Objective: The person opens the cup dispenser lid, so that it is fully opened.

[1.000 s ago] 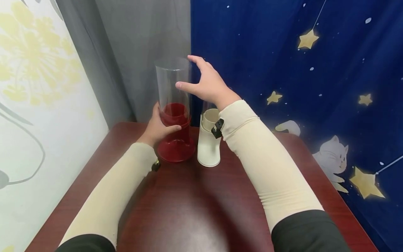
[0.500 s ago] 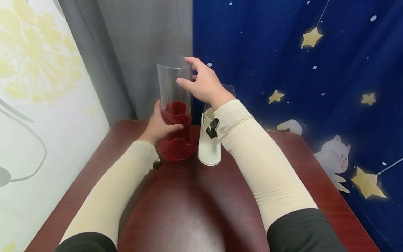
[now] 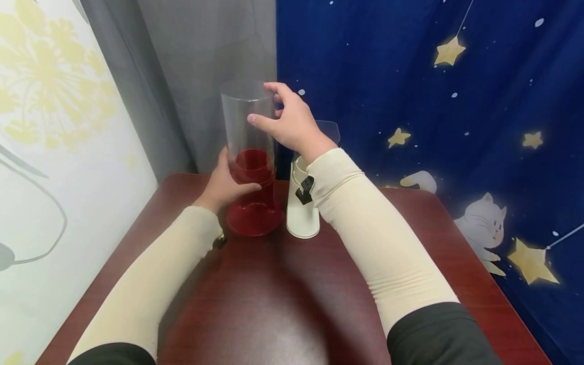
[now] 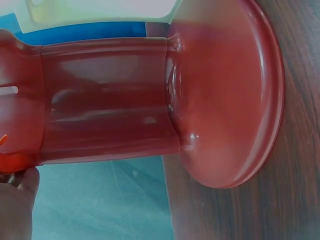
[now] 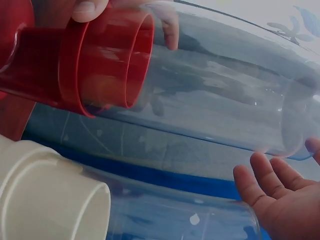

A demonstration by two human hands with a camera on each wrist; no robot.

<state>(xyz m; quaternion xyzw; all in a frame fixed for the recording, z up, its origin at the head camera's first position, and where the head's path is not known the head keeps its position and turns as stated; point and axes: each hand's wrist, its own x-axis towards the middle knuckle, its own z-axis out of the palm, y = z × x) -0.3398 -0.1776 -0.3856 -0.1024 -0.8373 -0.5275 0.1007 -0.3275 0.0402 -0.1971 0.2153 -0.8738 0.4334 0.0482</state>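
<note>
A tall clear plastic tube [image 3: 248, 119] stands upright around the collar of a red plastic stand [image 3: 254, 220], which has a wide round foot. My left hand [image 3: 225, 185] grips the red stand at its collar, thumb across the front. At the tube's upper end, my right hand [image 3: 292, 119] has its thumb before the tube and its index finger at the rim. The fingers look fairly straight in the right wrist view, with fingertips [image 5: 259, 159] at the tube's edge. Beside the red stand is a cream stand [image 3: 303, 220] with a second clear tube [image 5: 185, 212], partly hidden by the right arm.
Both stands are near the back of a dark red-brown table [image 3: 255, 304]. Close behind hang a grey curtain [image 3: 205, 61] and a blue curtain [image 3: 365, 76] with stars. A pale patterned surface [image 3: 59, 152] rises along the left side.
My right hand has moved left and closer to the clear tube, its fingers coming to the tube's rim. The left hand keeps its hold on the red stand.
</note>
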